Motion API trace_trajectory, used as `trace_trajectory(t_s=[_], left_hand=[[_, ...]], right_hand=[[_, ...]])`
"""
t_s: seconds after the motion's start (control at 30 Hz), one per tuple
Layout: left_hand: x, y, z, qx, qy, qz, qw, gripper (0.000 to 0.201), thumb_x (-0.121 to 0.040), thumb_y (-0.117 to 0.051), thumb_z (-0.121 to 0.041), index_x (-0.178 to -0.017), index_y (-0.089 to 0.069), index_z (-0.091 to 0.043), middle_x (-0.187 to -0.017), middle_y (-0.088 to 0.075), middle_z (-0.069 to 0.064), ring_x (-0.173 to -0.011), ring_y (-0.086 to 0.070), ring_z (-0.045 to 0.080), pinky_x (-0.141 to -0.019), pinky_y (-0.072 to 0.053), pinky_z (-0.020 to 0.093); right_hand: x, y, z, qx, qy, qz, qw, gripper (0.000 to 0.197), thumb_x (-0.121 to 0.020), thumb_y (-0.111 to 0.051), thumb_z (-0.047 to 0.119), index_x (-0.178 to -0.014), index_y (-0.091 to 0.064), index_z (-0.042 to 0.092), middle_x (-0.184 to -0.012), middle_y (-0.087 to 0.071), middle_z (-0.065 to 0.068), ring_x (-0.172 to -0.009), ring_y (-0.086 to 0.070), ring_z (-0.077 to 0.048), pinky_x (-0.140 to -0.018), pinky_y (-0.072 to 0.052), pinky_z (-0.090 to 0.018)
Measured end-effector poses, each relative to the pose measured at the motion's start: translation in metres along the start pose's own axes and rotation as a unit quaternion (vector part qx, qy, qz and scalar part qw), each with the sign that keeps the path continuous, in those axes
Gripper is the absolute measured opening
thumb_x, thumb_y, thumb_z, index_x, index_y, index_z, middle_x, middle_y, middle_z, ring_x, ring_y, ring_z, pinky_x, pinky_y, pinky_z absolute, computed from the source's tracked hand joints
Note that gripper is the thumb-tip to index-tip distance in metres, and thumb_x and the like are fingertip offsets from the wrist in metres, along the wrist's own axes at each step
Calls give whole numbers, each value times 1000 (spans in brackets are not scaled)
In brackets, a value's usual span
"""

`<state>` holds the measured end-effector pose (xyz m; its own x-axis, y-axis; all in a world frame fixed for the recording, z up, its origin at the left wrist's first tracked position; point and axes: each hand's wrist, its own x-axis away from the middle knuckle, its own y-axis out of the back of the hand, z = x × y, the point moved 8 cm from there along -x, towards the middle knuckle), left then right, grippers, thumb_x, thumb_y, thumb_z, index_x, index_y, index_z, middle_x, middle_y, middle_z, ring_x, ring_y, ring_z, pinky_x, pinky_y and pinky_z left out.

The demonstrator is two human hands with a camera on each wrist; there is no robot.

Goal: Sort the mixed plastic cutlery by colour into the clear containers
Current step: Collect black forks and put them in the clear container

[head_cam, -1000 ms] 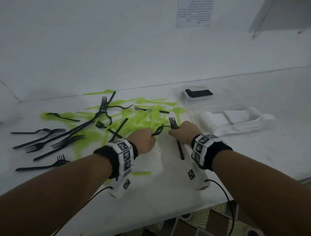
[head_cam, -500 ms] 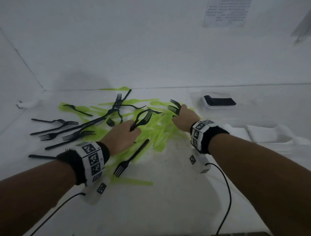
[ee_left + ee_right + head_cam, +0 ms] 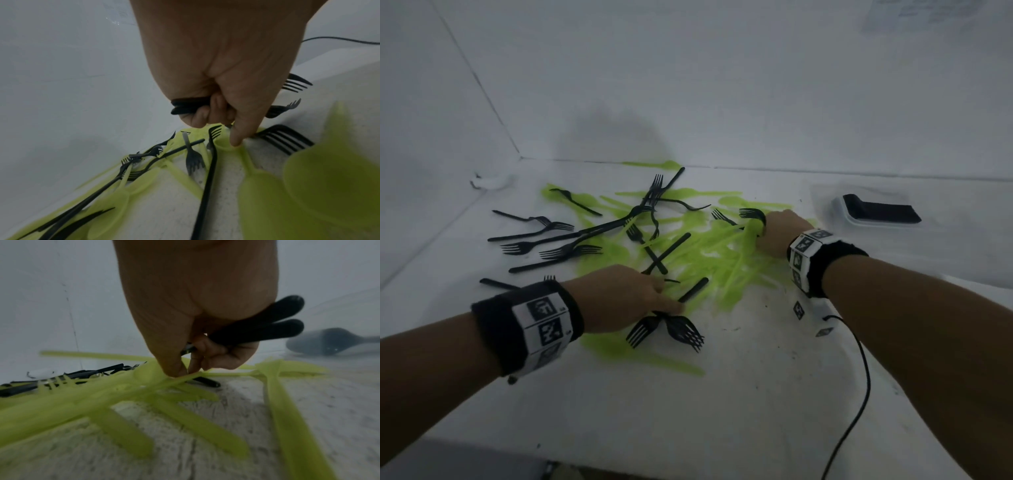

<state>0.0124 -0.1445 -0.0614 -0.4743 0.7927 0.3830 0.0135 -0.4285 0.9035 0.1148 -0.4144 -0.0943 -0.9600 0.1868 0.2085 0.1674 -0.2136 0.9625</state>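
Left hand (image 3: 619, 298) low over the near edge of the pile, fingers curled round a bundle of black forks (image 3: 191, 106), tines fanning out on its near side. In the left wrist view one finger (image 3: 236, 134) pokes down onto a green piece beside another fork head on the table (image 3: 722, 411).

Right hand (image 3: 779, 236) works the far right of the pile, black handles (image 3: 267, 327) tucked in the palm, thumb and fingertips (image 3: 176, 369) pinching down at a green spoon (image 3: 148, 374) that lies across a black handle.

Between the hands, the green cutlery (image 3: 709, 253) sprawls mid-table, crossed by loose black forks (image 3: 551, 240) that trail off to the left. The container (image 3: 873, 216) with a dark piece inside sits far right, well apart from the pile.

The risks, as I read it: both fists are loaded, so one more pinch could let a handle slide out. The right fingers sit on green over black; lift there and the wrong colour may come along. And interlocked tines could drag neighbours off the heap.
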Motion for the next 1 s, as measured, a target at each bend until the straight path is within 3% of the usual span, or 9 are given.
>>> trace_trajectory(t_s=[0.17, 0.3, 0.47, 0.6, 0.7, 0.8, 0.87, 0.93, 1.0], left_hand=[[-8, 2, -1, 23, -24, -59, 998, 37, -109, -42, -29, -143, -51, -40, -105, -45, -7, -66, -44, 17, -58, -38, 32], [-16, 7, -4, 29, -49, -94, 994, 40, -105, -48, -13, -139, -58, -32, -100, -44, -3, -61, -41, 20, -55, -32, 34], [-8, 5, -12, 7, -109, -102, 989, 51, -97, -57, -4, -140, -57, -32, -96, -49, 0, -58, -47, 22, -51, -42, 36], [3, -2, -8, -21, -135, -113, 984, 54, -93, -62, -6, -139, -57, -34, -92, -50, -3, -54, -44, 19, -47, -43, 35], [2, -9, -11, -20, -136, -77, 988, 59, -99, -50, -4, -147, -48, -38, -105, -50, -1, -67, -49, 22, -57, -43, 37], [2, 1, -8, -2, -147, -121, 982, 45, -90, -64, -6, -124, -68, -36, -97, -53, -5, -60, -51, 18, -52, -39, 29], [2, 3, -4, -13, -150, -130, 980, 34, -86, -69, -9, -109, -73, -34, -90, -52, -6, -57, -50, 16, -50, -37, 26], [2, 6, -8, -38, -162, -116, 979, 29, -88, -68, -12, -107, -74, -33, -89, -51, -5, -58, -51, 17, -50, -39, 27], [3, 10, -7, -44, -159, -108, 980, 31, -92, -63, -13, -113, -73, -33, -91, -53, -4, -59, -52, 18, -52, -41, 28]], right_hand=[[19, 10, 6, -48, 7, -1, 999, 32, -85, -64, 42, -96, -53, 14, -85, -59, -2, -80, -62, -26, -61, -45, -31], [30, 19, 6, -136, -16, -39, 990, 35, -94, -60, 40, -107, -44, 11, -91, -52, -5, -80, -53, -26, -65, -40, -35], [44, 28, 1, -188, -37, -62, 979, 23, -94, -50, 31, -83, -53, 11, -79, -59, -6, -73, -57, -27, -54, -34, -29], [57, 25, -5, -241, -72, -65, 966, 22, -98, -45, 26, -114, -46, 10, -97, -56, -7, -85, -55, -28, -65, -39, -33], [64, 26, -8, -270, -82, -99, 954, 18, -101, -41, 19, -115, -41, 8, -95, -56, -12, -79, -54, -31, -69, -38, -37], [72, 36, -4, -258, -80, -158, 950, 8, -105, -38, 19, -106, -36, 12, -82, -52, -8, -77, -51, -33, -67, -34, -38], [76, 44, 3, -229, -62, -191, 952, 10, -106, -37, 20, -108, -40, 11, -89, -55, -11, -85, -52, -36, -70, -32, -38], [81, 54, 10, -195, -47, -230, 952, 17, -107, -38, 20, -115, -47, 7, -108, -57, -16, -99, -54, -39, -73, -33, -40], [88, 62, 16, -183, -37, -254, 949, 19, -107, -38, 21, -116, -47, 7, -105, -56, -12, -97, -54, -38, -73, -36, -41]])
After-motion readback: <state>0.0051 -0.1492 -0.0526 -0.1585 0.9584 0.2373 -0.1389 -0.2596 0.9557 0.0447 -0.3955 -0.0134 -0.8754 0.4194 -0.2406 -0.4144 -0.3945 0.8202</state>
